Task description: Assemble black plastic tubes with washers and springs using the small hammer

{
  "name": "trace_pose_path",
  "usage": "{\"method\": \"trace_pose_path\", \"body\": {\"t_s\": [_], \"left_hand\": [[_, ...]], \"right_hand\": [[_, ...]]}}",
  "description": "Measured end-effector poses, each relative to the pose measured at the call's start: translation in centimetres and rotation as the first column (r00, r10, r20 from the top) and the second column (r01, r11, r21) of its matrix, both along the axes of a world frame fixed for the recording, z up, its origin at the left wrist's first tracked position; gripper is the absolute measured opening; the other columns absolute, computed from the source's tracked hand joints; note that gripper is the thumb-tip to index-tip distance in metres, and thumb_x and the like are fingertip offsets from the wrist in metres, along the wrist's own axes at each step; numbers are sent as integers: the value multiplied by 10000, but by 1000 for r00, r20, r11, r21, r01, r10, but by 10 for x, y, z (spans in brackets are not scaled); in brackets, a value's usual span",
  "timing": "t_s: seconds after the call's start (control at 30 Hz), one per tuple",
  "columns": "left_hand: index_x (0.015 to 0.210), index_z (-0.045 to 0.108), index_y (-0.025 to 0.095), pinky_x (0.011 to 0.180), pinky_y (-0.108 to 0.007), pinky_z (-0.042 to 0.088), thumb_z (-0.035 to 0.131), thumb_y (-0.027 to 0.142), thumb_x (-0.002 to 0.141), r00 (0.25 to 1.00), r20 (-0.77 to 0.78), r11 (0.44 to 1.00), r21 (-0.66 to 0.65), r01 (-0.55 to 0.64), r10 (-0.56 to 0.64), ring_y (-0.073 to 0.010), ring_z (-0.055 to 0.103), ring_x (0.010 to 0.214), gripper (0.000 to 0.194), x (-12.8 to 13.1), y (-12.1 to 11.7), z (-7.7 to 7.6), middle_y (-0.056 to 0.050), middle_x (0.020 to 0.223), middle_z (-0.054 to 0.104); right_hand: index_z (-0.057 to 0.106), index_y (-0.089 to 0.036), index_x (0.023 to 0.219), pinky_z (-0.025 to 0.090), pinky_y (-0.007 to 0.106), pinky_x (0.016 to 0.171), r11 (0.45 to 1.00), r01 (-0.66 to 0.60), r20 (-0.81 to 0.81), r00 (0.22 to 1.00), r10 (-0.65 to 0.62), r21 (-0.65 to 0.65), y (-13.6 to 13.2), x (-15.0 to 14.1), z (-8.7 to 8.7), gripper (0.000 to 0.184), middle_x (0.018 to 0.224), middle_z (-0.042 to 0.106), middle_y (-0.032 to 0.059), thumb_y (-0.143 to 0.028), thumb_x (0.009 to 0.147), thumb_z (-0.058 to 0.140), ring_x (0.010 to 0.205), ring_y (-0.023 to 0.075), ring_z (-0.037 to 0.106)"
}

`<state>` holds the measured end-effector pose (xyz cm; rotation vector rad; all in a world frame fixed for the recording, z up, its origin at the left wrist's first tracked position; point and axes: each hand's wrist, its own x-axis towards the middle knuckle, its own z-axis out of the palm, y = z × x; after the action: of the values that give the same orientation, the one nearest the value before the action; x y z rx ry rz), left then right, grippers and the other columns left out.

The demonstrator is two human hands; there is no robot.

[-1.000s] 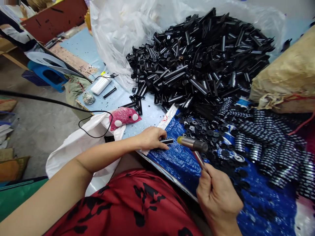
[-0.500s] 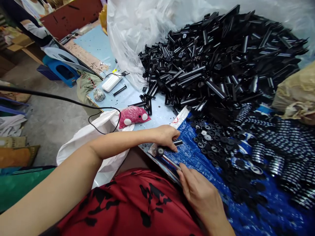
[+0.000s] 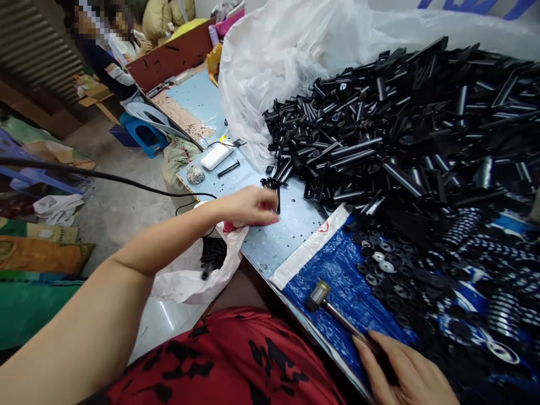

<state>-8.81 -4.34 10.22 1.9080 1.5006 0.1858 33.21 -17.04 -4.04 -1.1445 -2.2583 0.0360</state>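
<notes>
My right hand (image 3: 400, 365) is closed around the handle of a small mallet (image 3: 333, 312). The mallet's head, yellowish at one end and dark at the other, rests on or just over the blue plastic sheet (image 3: 301, 289). My left hand (image 3: 255, 207) is over the light-blue tabletop (image 3: 291, 239), its fingers smeared by motion. Beside its fingertips lie a few short black plastic tubes (image 3: 276, 194); whether the fingers touch one is unclear. Under the wrist, a pink pouch (image 3: 229, 226) is mostly hidden. Several black tubes (image 3: 212, 256) lie in the white bag (image 3: 185, 287) below the forearm.
A large heap of black tubes (image 3: 400, 135) spreads across the back right before clear plastic sheeting (image 3: 253, 73). Black discs (image 3: 392, 264) and stacked rings (image 3: 506, 315) lie on the right. A white box (image 3: 217, 154) sits back left. Cable (image 3: 105, 175) crosses left; a co-worker (image 3: 113, 62) is beyond.
My left hand has left the sheet, moving left and back; the black tube it held there is gone from that spot. My right hand and mallet have shifted right and nearer. The view has turned.
</notes>
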Motion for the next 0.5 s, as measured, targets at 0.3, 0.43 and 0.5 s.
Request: {"method": "trace_pose_path", "body": {"t_s": [0.3,0.43,0.5], "left_hand": [[691,685,148,701,-294,346,776,168,573,861,-477,975,-40,-221,175,-203,554,723,150,-20,89,-40,-43,628,595],[783,699,163,672,-268,313,638,251,776,917,-367,988,52,-145,154,-149,492,681,108,-4,93,-53,-11,698,617],[816,689,160,671,-274,294,581,301,853,930,-326,982,137,-131,170,-151,476,687,181,13,99,-60,-24,740,622]], "right_hand": [[696,-136,1067,438,236,935,998,-6,40,999,3,63,7,-20,13,287,1045,681,33,-370,937,592,940,74,590],[704,-161,1045,431,205,922,997,77,20,997,-77,-3,1,-29,22,224,1025,675,19,-328,916,630,944,48,575],[705,-177,1057,443,185,911,995,73,20,997,-72,-65,3,-27,29,206,1041,674,12,-307,918,627,956,33,583]]}}
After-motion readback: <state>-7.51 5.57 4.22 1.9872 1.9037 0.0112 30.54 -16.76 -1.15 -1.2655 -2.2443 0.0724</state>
